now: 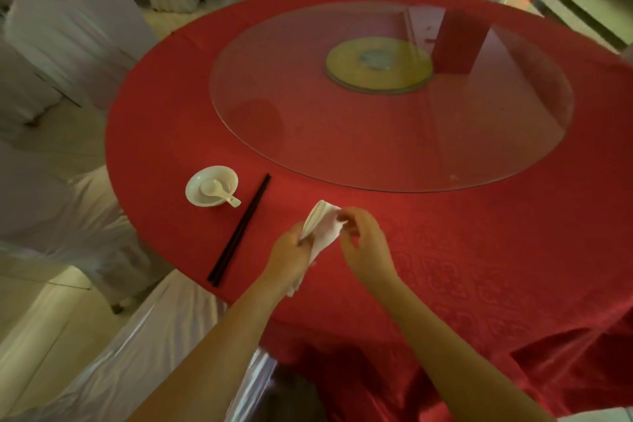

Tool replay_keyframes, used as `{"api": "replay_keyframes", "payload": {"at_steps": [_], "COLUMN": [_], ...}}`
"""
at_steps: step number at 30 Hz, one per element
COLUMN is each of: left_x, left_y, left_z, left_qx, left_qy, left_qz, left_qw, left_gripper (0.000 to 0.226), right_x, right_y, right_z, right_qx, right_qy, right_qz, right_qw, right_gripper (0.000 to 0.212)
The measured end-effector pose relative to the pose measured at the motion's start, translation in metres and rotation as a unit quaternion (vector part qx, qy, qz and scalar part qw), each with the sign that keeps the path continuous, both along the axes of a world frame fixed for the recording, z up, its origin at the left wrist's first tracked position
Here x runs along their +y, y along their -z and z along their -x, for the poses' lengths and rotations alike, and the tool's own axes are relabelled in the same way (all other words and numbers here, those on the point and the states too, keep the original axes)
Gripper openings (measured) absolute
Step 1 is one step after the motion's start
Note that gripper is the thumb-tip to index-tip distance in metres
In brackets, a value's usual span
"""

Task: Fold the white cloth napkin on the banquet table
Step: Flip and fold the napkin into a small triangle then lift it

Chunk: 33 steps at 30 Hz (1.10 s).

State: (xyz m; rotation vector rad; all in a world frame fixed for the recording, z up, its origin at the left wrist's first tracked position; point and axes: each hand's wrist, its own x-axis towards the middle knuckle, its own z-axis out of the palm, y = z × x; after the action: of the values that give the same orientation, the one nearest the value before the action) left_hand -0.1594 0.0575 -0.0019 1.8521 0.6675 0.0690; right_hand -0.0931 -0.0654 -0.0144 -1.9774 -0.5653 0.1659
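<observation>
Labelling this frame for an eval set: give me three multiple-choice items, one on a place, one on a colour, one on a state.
1. Where does the white ceramic spoon lie?
A) in the small white ceramic bowl
B) on the glass turntable
C) across the dark chopsticks

2. What colour is the patterned tablecloth on the round table?
A) white
B) red
C) green

3. How is the white cloth napkin handled?
A) lying flat, untouched
B) draped over a chair
C) gripped by the left hand, pinched by the right hand

Key:
1 A: the spoon's scoop sits inside the bowl, with its handle over the rim.
2 B: red fabric covers the whole table.
3 C: both hands hold the gathered napkin.
</observation>
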Motion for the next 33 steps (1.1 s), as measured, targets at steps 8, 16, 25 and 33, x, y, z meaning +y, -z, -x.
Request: {"api": "replay_keyframes", "payload": {"at_steps": [8,16,25,33], "left_x": [0.037,0.077,0.095,0.093], "left_y": [0.034,0.054,0.088,0.099], "left_z": [0.012,0.01,0.014,0.039], "left_qx": [-0.112,-0.154,-0.049,-0.026], "left_qy": [0.006,0.023,-0.042,-0.071], "left_qz": [-0.109,-0.153,-0.157,-0.218], "left_qw": [0.988,0.976,0.985,0.973], "left_gripper": [0.036,0.04,0.055,0.048], "right_x": [0.058,0.111,0.14,0.139], "right_y": [0.005,0.018,0.043,0.047], "right_z": [-0.058,-0.062,-0.069,-0.063], "right_qx": [-0.066,-0.06,-0.021,-0.067], "right_qy": [-0.186,-0.28,-0.261,-0.172], "right_qz": [0.187,0.182,0.278,0.364], "right_qw": [0.962,0.941,0.924,0.913], "right_gripper": [0.037,0.04,0.068,0.031]}}
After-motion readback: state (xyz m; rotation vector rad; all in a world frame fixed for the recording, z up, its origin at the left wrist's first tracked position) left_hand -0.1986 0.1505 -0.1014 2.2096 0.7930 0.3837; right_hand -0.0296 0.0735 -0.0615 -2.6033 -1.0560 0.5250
